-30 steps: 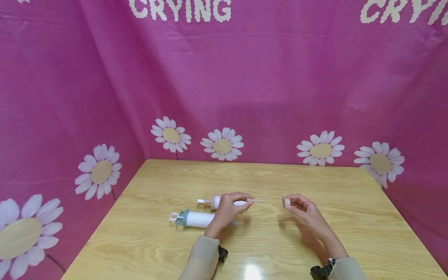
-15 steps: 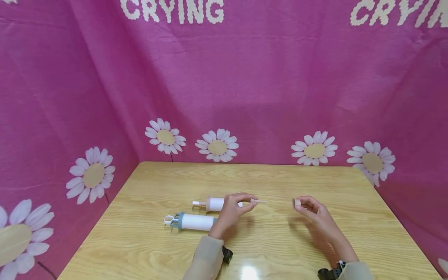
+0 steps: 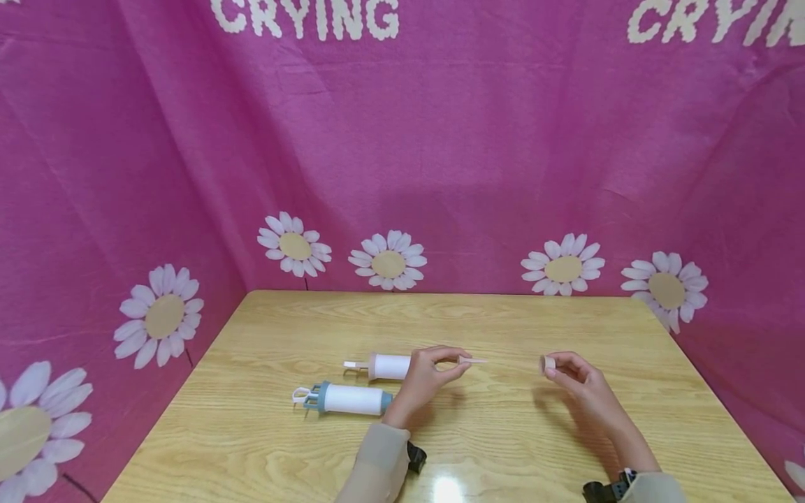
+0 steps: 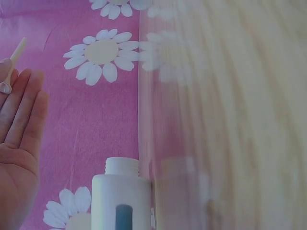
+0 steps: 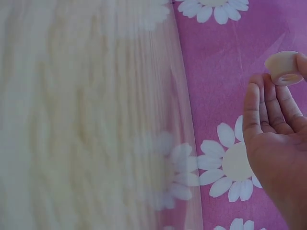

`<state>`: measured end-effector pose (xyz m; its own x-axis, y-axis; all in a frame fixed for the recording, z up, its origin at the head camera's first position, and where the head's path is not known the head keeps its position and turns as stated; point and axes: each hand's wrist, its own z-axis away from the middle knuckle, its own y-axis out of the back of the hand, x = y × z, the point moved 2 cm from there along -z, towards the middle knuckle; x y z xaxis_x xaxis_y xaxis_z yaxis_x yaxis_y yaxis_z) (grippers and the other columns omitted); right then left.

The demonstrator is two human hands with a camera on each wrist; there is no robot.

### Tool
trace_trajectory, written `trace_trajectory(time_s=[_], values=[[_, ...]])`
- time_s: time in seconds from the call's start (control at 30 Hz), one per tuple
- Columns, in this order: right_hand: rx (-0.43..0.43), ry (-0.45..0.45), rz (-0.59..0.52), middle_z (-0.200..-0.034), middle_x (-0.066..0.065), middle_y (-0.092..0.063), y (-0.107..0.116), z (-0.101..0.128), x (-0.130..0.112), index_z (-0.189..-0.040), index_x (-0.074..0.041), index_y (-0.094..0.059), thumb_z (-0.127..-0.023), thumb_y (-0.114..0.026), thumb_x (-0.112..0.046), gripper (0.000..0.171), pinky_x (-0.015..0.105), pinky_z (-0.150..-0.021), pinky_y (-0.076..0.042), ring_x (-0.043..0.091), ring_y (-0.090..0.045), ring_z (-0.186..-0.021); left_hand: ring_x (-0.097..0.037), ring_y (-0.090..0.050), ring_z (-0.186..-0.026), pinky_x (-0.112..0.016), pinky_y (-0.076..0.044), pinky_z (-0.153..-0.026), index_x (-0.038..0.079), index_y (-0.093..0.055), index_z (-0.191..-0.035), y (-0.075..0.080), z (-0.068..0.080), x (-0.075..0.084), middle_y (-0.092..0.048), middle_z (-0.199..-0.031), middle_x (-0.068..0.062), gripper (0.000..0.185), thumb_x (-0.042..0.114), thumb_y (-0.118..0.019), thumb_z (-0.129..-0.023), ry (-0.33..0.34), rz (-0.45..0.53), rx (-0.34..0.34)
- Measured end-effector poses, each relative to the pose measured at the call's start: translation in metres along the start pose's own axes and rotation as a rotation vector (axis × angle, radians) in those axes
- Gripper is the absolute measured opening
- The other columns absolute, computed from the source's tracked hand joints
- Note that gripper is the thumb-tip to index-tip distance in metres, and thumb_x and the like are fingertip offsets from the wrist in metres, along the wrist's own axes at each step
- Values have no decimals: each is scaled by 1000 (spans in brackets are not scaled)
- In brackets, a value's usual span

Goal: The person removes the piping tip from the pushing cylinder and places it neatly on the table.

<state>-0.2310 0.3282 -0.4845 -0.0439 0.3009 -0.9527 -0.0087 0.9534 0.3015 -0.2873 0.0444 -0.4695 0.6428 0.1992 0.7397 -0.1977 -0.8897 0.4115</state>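
Note:
My left hand (image 3: 430,374) pinches a thin pale pink nozzle tip (image 3: 476,360) that points right, above the wooden table (image 3: 503,433); the tip (image 4: 17,51) also shows past my fingers in the left wrist view. My right hand (image 3: 575,381) pinches a small pale pink ring cap (image 3: 548,363) between thumb and fingers, seen up close as the ring cap (image 5: 284,68) in the right wrist view. The two hands are held apart. A white tube with a pink end (image 3: 386,366) lies just left of my left hand. A white syringe tube with a blue collar (image 3: 342,398) lies nearer me.
Pink cloth with white daisies (image 3: 390,260) walls the table at the back and both sides. The table's left edge (image 3: 182,391) meets the cloth. My sleeves and wrist straps (image 3: 415,457) are at the near edge.
My right hand has carried the ring cap to the right, away from the left hand. The left hand has shifted slightly right with the nozzle tip. The head view has turned a little.

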Motion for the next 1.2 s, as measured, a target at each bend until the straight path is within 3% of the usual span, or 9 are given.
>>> trace_trajectory(time_s=[0.33, 0.5, 0.73, 0.97, 1.2], values=[[7, -6, 130, -106, 2, -56, 0, -5, 0, -119, -1, -52, -91, -59, -34, 43, 22, -78, -50, 3, -54, -90, -8, -67, -86, -33, -56, -79, 14, -73, -95, -3, 1, 0, -73, -95, -2, 15, 24, -69, -84, 29, 22, -6], [-6, 59, 227, -99, 9, -57, 0, -11, 0, -112, 2, -55, -89, -64, -23, 35, 19, -71, -47, 2, -51, -82, -11, -67, -89, -34, -56, -80, 16, -72, -97, -4, 2, -3, -72, -97, -2, 16, 25, -68, -85, 34, 31, -20], [-67, 154, 369, -87, 8, -57, 0, -22, 8, -101, 2, -58, -82, -69, -8, 25, 18, -63, -46, 3, -49, -74, -7, -67, -91, -30, -56, -81, 16, -72, -97, -4, 1, -2, -72, -100, -1, 16, 27, -66, -87, 22, -8, -39], [-125, 97, 463, -82, 6, -55, -1, -26, 15, -96, 2, -58, -77, -73, -5, 25, 19, -60, -42, 7, -46, -72, -7, -66, -91, -27, -55, -81, 14, -72, -98, -3, 1, 3, -72, -99, -2, 17, 25, -67, -86, 37, 10, -56], [-153, 115, 532, -82, 5, -54, -4, -25, 18, -92, 1, -57, -77, -72, -7, 23, 18, -59, -41, 7, -45, -71, -5, -65, -89, -23, -55, -81, 15, -72, -98, -5, 2, 3, -71, -97, -1, 17, 27, -66, -87, 25, -11, -75]])
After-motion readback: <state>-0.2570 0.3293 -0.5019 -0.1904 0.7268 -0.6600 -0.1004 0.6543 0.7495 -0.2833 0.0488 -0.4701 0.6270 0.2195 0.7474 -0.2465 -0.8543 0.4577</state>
